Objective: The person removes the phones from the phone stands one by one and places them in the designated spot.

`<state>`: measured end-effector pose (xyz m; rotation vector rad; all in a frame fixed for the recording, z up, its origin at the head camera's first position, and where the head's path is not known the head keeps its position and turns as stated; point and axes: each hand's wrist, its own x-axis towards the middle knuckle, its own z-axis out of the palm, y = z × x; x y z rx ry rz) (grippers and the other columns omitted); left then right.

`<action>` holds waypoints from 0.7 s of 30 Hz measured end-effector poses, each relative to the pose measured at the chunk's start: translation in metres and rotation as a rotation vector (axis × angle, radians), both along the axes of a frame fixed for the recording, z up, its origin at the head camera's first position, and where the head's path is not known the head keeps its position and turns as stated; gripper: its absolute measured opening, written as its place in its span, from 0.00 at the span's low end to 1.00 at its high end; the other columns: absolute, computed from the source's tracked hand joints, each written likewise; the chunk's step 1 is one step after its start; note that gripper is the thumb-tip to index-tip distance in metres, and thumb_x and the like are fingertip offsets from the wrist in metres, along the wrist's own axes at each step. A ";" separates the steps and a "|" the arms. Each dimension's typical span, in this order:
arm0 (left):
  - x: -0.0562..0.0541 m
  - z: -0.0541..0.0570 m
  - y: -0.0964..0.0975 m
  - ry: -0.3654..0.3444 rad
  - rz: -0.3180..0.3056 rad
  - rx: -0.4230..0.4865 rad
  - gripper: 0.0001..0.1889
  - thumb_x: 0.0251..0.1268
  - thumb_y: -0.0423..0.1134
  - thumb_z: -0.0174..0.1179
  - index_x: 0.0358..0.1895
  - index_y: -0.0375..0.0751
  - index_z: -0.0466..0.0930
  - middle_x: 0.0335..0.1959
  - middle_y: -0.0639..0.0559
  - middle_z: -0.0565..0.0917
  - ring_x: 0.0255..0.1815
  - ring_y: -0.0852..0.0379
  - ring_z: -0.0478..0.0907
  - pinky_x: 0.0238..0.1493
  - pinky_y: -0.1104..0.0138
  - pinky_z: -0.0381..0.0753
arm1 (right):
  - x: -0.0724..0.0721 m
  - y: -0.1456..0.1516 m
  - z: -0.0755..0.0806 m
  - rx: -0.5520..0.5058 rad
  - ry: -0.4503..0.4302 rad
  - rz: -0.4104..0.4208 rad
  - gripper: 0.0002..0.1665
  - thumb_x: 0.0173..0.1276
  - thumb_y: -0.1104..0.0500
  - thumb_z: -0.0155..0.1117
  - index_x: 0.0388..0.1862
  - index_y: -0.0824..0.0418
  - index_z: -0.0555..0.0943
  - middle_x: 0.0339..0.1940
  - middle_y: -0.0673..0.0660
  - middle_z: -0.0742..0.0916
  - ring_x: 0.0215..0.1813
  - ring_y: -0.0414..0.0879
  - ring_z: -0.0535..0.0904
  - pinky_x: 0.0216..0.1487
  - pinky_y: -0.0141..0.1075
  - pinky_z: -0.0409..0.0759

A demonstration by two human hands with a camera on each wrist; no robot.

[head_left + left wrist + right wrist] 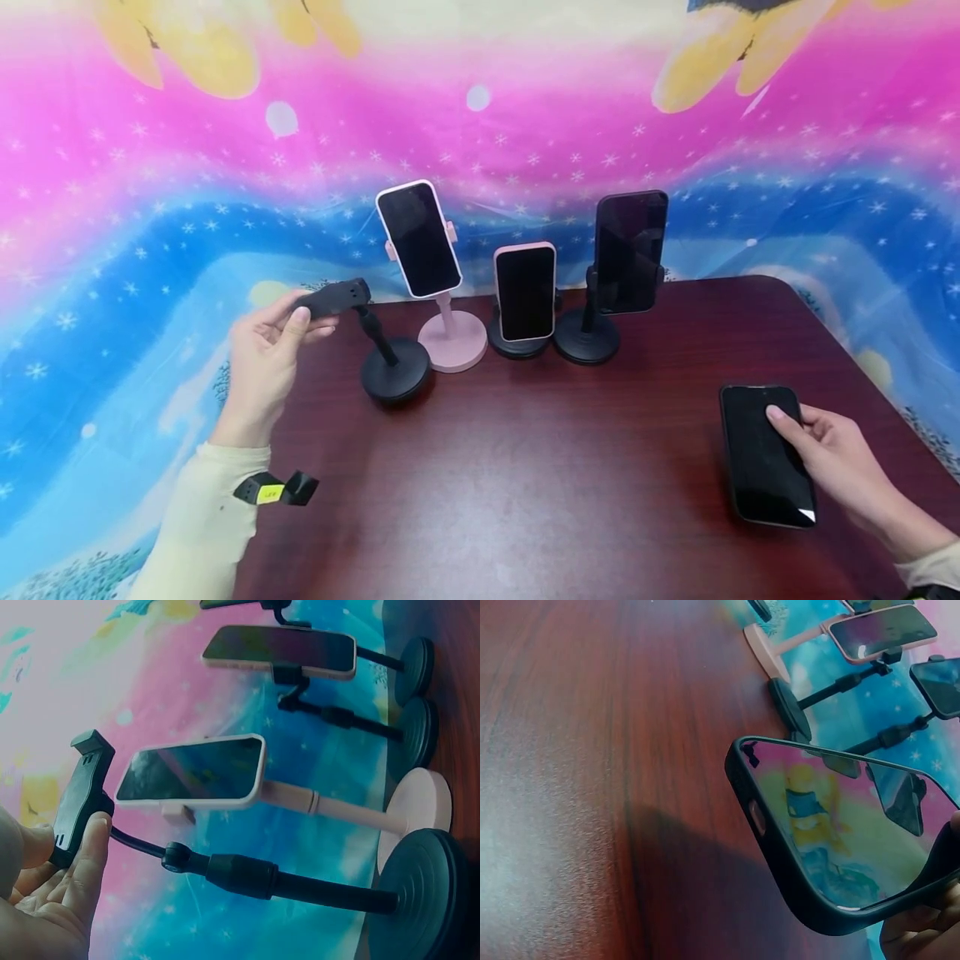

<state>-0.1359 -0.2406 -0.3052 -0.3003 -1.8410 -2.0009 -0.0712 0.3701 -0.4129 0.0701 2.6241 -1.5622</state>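
Note:
My left hand (pixel 266 358) grips the clamp head of a black phone stand (pixel 396 372) at the table's left; no phone sits in that clamp. In the left wrist view the thumb and fingers close around the lower end of the clamp (pixel 81 799). On the right, my right hand (pixel 843 458) holds a black-cased phone (pixel 765 454) by its right edge, thumb on the dark screen. In the right wrist view this phone (pixel 840 832) is tilted above the table, its glossy screen reflecting the backdrop.
Along the back stand a pink stand (pixel 453 342) with a white-cased phone (pixel 420 237), a black stand with a pink-cased phone (pixel 525 292), and another black stand (pixel 587 337) with a dark phone (pixel 632 250). A patterned cloth (pixel 480 150) hangs behind the brown table (pixel 525 475).

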 end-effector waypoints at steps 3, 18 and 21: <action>-0.005 -0.003 -0.005 -0.002 -0.001 0.039 0.16 0.74 0.27 0.54 0.59 0.20 0.78 0.45 0.50 0.89 0.35 0.59 0.90 0.46 0.68 0.89 | 0.001 0.002 -0.002 0.005 -0.021 0.000 0.18 0.84 0.52 0.46 0.39 0.34 0.82 0.23 0.50 0.91 0.25 0.45 0.87 0.27 0.36 0.85; -0.028 -0.005 -0.021 -0.002 0.064 0.081 0.12 0.74 0.26 0.54 0.53 0.22 0.81 0.45 0.45 0.85 0.34 0.58 0.89 0.46 0.68 0.89 | 0.007 0.012 -0.004 0.094 -0.101 0.029 0.15 0.85 0.50 0.43 0.46 0.42 0.80 0.26 0.52 0.91 0.27 0.47 0.88 0.31 0.35 0.86; -0.032 -0.005 -0.024 -0.015 0.069 0.090 0.12 0.74 0.26 0.54 0.53 0.22 0.81 0.43 0.47 0.88 0.34 0.58 0.89 0.47 0.68 0.89 | 0.006 0.013 -0.005 0.114 -0.139 0.034 0.20 0.85 0.49 0.42 0.51 0.58 0.80 0.27 0.53 0.91 0.28 0.48 0.89 0.31 0.36 0.87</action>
